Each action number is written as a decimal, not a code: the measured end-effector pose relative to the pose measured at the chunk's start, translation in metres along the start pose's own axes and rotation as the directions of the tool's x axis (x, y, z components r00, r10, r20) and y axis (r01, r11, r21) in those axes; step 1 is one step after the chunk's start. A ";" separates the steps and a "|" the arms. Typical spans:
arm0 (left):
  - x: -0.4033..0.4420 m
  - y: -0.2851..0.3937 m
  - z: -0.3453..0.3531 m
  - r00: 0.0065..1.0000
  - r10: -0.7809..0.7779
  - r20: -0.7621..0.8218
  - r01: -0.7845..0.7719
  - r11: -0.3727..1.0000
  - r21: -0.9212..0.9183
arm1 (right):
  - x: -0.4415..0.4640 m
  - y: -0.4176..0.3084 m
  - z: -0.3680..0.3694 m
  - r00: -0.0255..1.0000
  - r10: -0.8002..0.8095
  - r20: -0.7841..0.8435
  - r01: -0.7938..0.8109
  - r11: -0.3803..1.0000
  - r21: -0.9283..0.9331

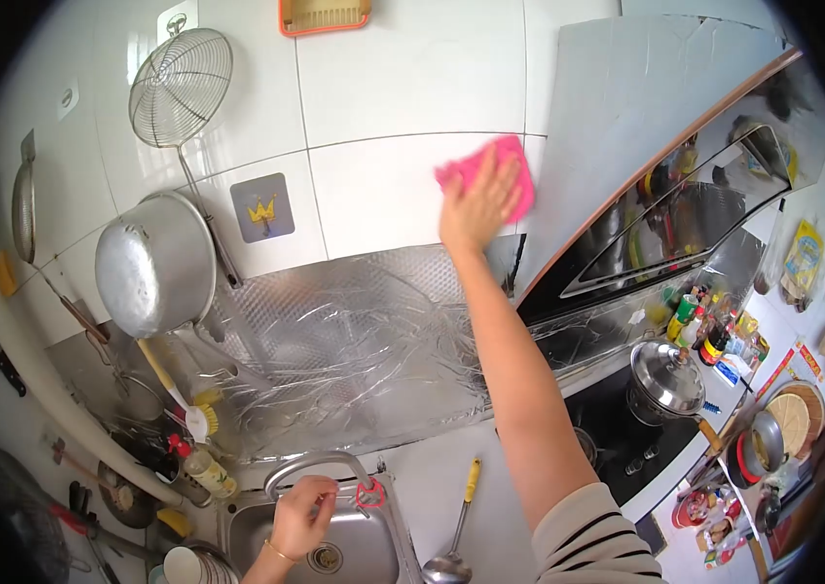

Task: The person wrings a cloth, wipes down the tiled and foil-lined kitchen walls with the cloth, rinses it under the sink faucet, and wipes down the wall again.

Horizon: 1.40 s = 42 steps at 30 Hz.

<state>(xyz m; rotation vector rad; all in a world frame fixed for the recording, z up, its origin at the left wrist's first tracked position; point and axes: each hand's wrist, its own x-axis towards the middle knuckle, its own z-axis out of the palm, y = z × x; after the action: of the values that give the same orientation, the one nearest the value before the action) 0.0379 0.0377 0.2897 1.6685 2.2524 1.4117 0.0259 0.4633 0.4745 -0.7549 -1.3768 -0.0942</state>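
My right hand presses a pink cloth flat on the white wall tiles, left of the range hood. Its fingers lie over the cloth, and the arm reaches up across the foil-covered wall strip. Low in the view, my left hand hangs over the sink, beside the curved faucet. Its fingers are curled in, and whether anything is between them is too small to tell. A red band is around the base of the faucet.
A strainer and a metal pot hang at the left. The range hood juts out at the right, above a lidded pot on the stove. A yellow-handled ladle lies on the counter right of the sink.
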 end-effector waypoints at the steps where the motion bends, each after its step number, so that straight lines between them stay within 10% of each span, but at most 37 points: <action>1: -0.009 -0.010 -0.003 0.999 0.024 -0.032 -0.023 1.000 0.010 | -0.015 0.010 -0.006 0.997 0.069 0.036 -0.069 0.998 0.002; 7: -0.028 -0.010 -0.024 0.997 -0.017 -0.074 0.021 0.999 0.050 | -0.072 0.021 -0.003 0.996 0.087 -0.001 -0.087 0.996 -0.019; 12: -0.029 -0.014 -0.023 0.991 -0.093 -0.100 0.099 0.994 0.048 | 0.072 -0.027 0.012 0.992 0.002 -0.126 0.004 0.999 0.052; 19: -0.028 -0.034 -0.014 0.992 -0.049 -0.117 0.051 0.999 0.017 | 0.208 -0.098 0.022 0.850 -0.488 -0.199 0.515 0.849 0.119; 32: 0.018 -0.007 0.015 0.996 0.055 -0.067 -0.063 0.989 -0.136 | 0.002 -0.111 -0.008 0.700 -0.694 0.168 0.694 0.716 0.069; 36: 0.031 0.016 0.013 0.991 0.128 -0.042 -0.132 0.984 -0.118 | -0.044 -0.092 -0.015 0.616 -0.761 0.204 0.689 0.646 0.328; 42: 0.060 -0.012 0.013 0.961 -0.273 0.034 0.253 0.827 -0.502 | -0.123 -0.060 -0.033 0.536 -0.810 0.238 0.552 0.550 0.627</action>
<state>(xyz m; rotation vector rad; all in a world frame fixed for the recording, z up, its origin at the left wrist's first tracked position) 0.0087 0.0917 0.3034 1.1265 1.8075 1.7630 -0.0030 0.3557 0.3886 0.3121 -2.0639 -0.1927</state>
